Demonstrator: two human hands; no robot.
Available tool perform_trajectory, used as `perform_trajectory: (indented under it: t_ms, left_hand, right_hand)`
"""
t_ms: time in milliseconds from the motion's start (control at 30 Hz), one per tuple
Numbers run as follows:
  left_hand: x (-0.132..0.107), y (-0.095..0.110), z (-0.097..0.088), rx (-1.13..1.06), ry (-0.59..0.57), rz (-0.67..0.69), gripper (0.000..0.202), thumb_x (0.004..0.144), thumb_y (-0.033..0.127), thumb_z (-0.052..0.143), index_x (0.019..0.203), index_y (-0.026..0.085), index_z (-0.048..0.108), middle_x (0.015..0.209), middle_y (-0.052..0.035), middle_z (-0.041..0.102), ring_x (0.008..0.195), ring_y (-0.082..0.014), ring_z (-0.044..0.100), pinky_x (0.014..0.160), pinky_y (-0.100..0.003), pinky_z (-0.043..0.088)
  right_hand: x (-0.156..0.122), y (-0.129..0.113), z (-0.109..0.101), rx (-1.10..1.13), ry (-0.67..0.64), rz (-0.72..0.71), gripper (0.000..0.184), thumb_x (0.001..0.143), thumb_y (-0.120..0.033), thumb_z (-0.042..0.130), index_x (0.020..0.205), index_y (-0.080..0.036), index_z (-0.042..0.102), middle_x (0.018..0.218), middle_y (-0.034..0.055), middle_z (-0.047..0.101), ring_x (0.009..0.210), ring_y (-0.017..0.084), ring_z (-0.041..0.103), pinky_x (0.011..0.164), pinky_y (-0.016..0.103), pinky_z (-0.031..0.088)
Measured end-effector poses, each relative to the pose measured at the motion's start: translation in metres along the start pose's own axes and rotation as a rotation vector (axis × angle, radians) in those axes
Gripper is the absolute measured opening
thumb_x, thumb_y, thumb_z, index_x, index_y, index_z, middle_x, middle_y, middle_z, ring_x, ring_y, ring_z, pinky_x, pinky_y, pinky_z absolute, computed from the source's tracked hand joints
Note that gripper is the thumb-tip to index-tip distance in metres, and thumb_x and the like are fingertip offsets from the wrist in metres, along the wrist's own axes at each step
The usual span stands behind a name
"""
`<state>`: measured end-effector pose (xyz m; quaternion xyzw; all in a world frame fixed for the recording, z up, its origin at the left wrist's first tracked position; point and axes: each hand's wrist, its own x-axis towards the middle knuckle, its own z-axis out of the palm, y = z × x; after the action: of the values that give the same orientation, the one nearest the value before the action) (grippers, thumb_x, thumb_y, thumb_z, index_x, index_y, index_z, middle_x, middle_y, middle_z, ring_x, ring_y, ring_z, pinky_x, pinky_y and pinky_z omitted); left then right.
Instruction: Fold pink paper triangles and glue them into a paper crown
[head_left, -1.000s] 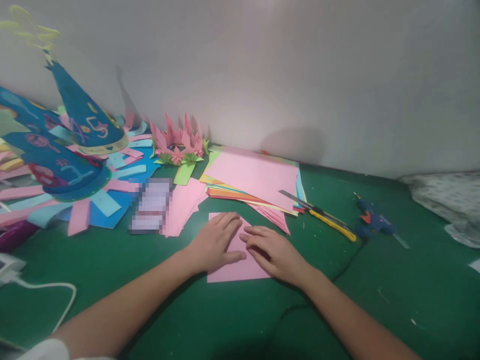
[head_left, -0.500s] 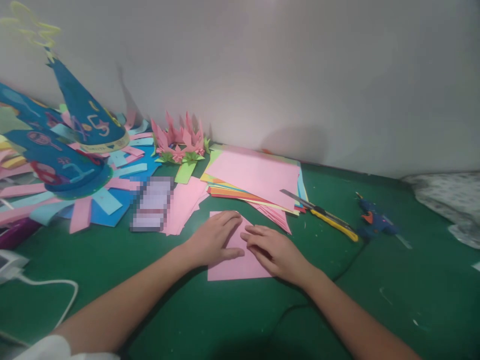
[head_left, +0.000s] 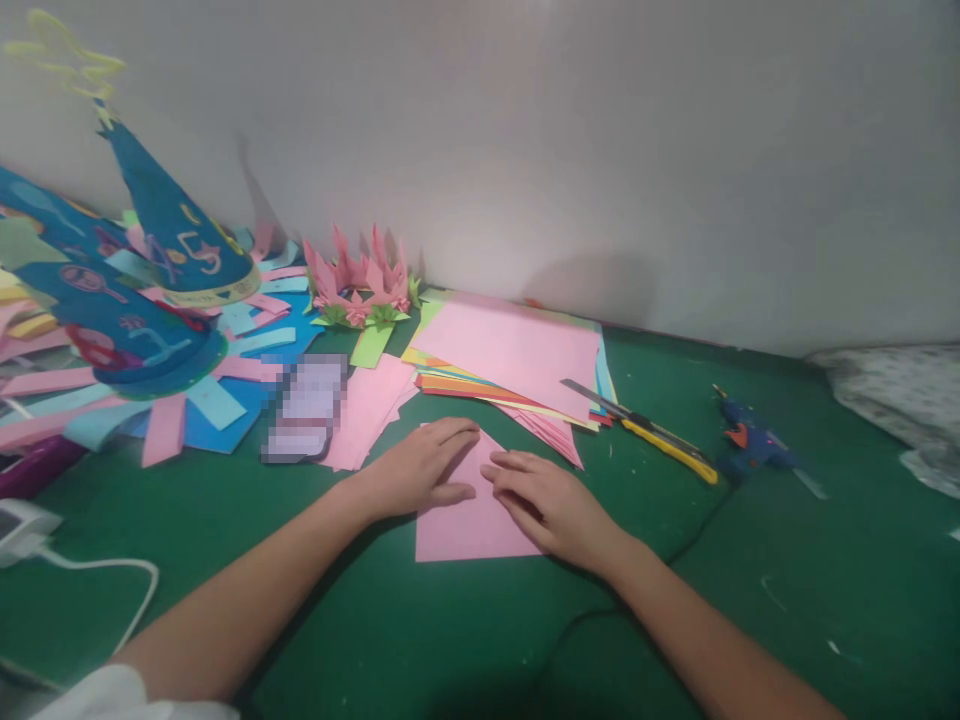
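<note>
A sheet of pink paper [head_left: 469, 530] lies flat on the green table in front of me, with one corner pointing away at the top. My left hand [head_left: 420, 465] rests on its upper left part, fingers stretched toward the top corner and thumb out to the side. On the right part of the sheet lies my right hand [head_left: 551, 500], its fingers extended toward the middle and slightly apart. Both palms face down, and a strip of pink paper shows between them. The hands cover the sheet's left and right edges in part.
Behind the sheet is a stack of coloured paper [head_left: 510, 345], with a yellow utility knife [head_left: 667, 450] at its right. Farther right lies a blue glue gun [head_left: 757, 440]. At left are a phone [head_left: 304, 410], a pink paper crown [head_left: 360, 285] and blue cone hats [head_left: 165, 220].
My left hand has shifted slightly left and away from me across the pink paper. My right hand and the sheet stay in place.
</note>
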<state>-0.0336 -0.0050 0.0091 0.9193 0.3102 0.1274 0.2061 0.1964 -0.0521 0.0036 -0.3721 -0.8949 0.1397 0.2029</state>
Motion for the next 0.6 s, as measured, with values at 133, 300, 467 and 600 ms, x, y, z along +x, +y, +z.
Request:
perform_trajectory:
  t_ms: [133, 300, 467, 600]
  left_hand:
    - [-0.0006, -0.0007, 0.0007, -0.002, 0.004, 0.010, 0.054, 0.085, 0.044, 0.054, 0.131, 0.020, 0.039, 0.134, -0.0122, 0.043, 0.125, -0.0257, 0.039, 0.102, -0.041, 0.036]
    - [-0.0008, -0.0004, 0.0012, -0.003, 0.016, 0.009, 0.050, 0.084, 0.042, 0.056, 0.126, 0.018, 0.043, 0.132, -0.0131, 0.045, 0.123, -0.0261, 0.041, 0.100, -0.041, 0.039]
    - [-0.0008, -0.0012, 0.0030, -0.008, 0.044, 0.025, 0.048, 0.083, 0.041, 0.057, 0.122, 0.016, 0.046, 0.129, -0.0141, 0.046, 0.121, -0.0261, 0.043, 0.100, -0.042, 0.040]
    - [-0.0008, -0.0014, 0.0033, 0.017, 0.032, 0.017, 0.049, 0.083, 0.041, 0.058, 0.123, 0.017, 0.044, 0.135, -0.0147, 0.042, 0.125, -0.0272, 0.040, 0.101, -0.044, 0.039]
  right_hand:
    - [-0.0002, 0.0006, -0.0007, -0.005, -0.020, -0.002, 0.031, 0.090, -0.018, 0.044, 0.117, -0.020, 0.058, 0.121, 0.0105, 0.061, 0.117, 0.020, 0.052, 0.099, 0.040, 0.043]
    - [-0.0006, 0.0009, -0.0003, -0.003, -0.022, -0.007, 0.031, 0.089, -0.017, 0.045, 0.117, -0.021, 0.058, 0.121, 0.0094, 0.061, 0.117, 0.020, 0.052, 0.099, 0.040, 0.043]
    - [-0.0003, 0.0003, -0.0002, -0.004, -0.020, -0.006, 0.031, 0.089, -0.017, 0.045, 0.117, -0.022, 0.058, 0.120, 0.0095, 0.062, 0.117, 0.020, 0.053, 0.099, 0.041, 0.043]
    - [-0.0001, -0.0001, -0.0004, -0.007, -0.020, -0.004, 0.030, 0.089, -0.017, 0.045, 0.116, -0.022, 0.059, 0.121, 0.0094, 0.061, 0.116, 0.020, 0.054, 0.099, 0.040, 0.044]
